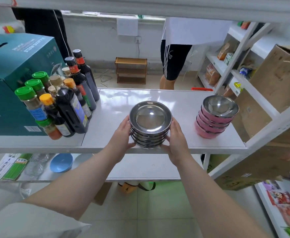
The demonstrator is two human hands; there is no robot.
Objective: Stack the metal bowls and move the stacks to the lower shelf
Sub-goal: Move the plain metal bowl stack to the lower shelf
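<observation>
A stack of plain metal bowls [150,124] stands at the near edge of the upper shelf [180,107], about midway along it, nested one inside another so that the whole pile can travel as one piece. The left hand [122,134] presses against the stack's left side and the right hand [176,140] against its right, fingers curled around the lower rims and thumbs reaching under the near side. Both hands are closed on the stack, clamping it between the palms. Gripping low and from opposite sides makes sense: the bowls only sit loosely in each other, so squeezing the bottom ones carries all of them and keeps the top ones from sliding off. The stack sits right at the shelf lip, probably so it can be drawn off toward the person without reaching over anything.

A second stack, of pink-sided bowls [216,117], stands well apart to the right on the same shelf, untouched, leaning slightly. To the left a cluster of sauce bottles [72,100] and a teal box [12,74] crowd the shelf.

The lower shelf [149,169] lies directly beneath, with bare white space under the hands; a blue bowl [61,163] rests further left there. That open patch looks like the natural landing spot.
</observation>
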